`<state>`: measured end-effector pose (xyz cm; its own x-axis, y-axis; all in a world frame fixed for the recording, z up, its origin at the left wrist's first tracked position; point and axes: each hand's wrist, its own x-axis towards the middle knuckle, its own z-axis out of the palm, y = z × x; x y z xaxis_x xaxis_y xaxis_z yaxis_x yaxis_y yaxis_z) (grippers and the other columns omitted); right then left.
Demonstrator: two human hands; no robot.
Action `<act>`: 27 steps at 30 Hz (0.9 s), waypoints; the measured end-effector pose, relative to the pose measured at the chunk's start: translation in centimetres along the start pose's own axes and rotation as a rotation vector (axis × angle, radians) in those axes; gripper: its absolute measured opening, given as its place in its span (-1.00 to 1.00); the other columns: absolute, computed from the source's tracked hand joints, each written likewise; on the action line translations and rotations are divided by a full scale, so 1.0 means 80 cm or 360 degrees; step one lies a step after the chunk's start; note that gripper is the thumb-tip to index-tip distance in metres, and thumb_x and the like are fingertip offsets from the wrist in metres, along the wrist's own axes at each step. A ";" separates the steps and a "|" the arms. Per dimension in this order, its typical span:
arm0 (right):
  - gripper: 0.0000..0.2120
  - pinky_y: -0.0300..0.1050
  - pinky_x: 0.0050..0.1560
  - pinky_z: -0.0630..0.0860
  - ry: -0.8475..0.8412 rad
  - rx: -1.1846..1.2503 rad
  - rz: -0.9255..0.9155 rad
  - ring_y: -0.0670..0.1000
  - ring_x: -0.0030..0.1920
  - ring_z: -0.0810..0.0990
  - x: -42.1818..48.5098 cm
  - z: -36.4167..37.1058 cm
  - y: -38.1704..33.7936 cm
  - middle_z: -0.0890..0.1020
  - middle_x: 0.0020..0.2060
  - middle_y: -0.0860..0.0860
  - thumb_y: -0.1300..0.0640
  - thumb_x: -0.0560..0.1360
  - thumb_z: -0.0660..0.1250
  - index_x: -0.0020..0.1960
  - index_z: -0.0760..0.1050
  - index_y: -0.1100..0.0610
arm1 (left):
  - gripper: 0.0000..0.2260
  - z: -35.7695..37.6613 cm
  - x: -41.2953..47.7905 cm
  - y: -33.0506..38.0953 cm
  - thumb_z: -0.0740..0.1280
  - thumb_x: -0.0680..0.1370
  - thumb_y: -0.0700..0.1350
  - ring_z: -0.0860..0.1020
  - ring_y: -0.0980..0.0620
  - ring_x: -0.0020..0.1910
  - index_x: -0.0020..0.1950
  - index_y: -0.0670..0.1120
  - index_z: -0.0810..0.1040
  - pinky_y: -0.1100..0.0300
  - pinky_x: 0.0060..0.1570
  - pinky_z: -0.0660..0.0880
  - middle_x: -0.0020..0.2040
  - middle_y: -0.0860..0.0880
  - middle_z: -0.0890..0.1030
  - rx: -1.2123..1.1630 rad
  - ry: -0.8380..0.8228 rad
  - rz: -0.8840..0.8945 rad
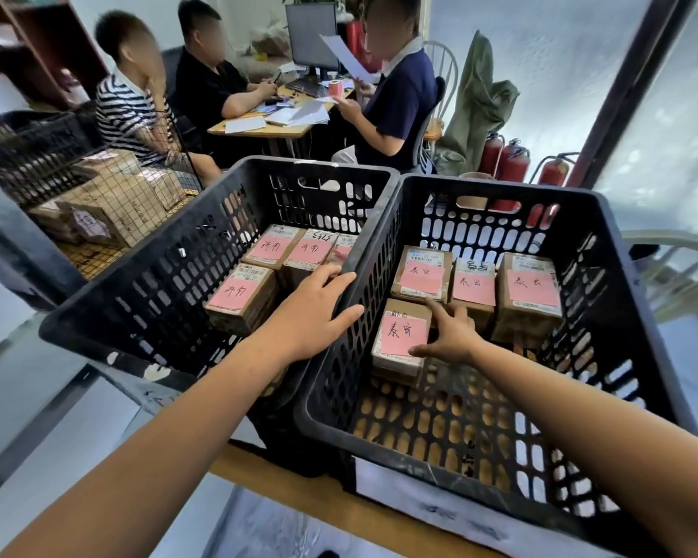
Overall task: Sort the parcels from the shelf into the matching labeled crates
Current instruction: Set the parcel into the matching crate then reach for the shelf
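Observation:
Two black slatted crates stand side by side: the left crate (138,300) and the right crate (605,243). Both hold several small cardboard parcels with pink handwritten labels. My left hand (319,312) rests on the rim where the crates meet, thumb on the right crate's side wall, fingers over the edge. My right hand (448,336) reaches into the right crate and holds the near pink-labelled parcel (399,336) by its right side, thumb at the label's lower edge, index finger along its top right corner. Three more parcels (474,285) stand behind it.
A wire cage (109,203) with larger cardboard boxes stands at the left. Three people sit at a desk (258,128) with papers and a monitor behind the crates. Red fire extinguishers (512,163) stand at the back right. A white chair (673,267) is at the right.

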<state>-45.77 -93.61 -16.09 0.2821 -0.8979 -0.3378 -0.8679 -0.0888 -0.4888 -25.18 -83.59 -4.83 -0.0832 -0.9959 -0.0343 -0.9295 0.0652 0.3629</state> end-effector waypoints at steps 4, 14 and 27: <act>-0.07 0.12 0.47 0.11 0.0098 0.0165 -0.0137 0.24 0.47 0.07 -0.031 -0.031 -0.017 0.06 0.46 0.21 -0.12 0.35 0.47 0.53 -0.02 -0.03 | -0.47 0.001 -0.007 0.014 0.15 0.59 0.08 0.10 0.00 0.49 0.51 -0.06 0.14 0.09 0.45 0.13 0.51 -0.03 0.11 -0.0009 0.0019 -0.0048; -0.31 -0.15 0.28 0.24 0.0358 0.0093 -0.0907 0.06 0.39 0.29 -0.136 -0.081 -0.098 0.31 0.37 0.06 -0.09 0.46 0.37 0.49 0.15 -0.03 | -0.48 0.001 -0.076 0.015 0.16 0.59 0.08 0.15 -0.02 0.47 0.50 -0.09 0.18 0.10 0.44 0.12 0.49 -0.04 0.17 0.0018 0.0270 -0.0264; -0.36 -0.02 0.33 0.24 0.0111 -0.0292 -0.1745 0.12 0.37 0.27 -0.238 0.017 -0.279 0.36 0.33 0.08 -0.11 0.47 0.33 0.48 0.19 -0.02 | -0.49 -0.042 -0.303 -0.046 0.15 0.59 0.09 0.19 -0.07 0.45 0.49 -0.09 0.19 0.08 0.40 0.17 0.49 -0.09 0.17 0.0156 0.0643 -0.1000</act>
<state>-31.22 -73.96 0.12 0.9146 -0.3158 0.2526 -0.2117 -0.9061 -0.3664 -18.51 -59.88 -2.23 0.5942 -0.7914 0.1435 -0.7877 -0.5365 0.3028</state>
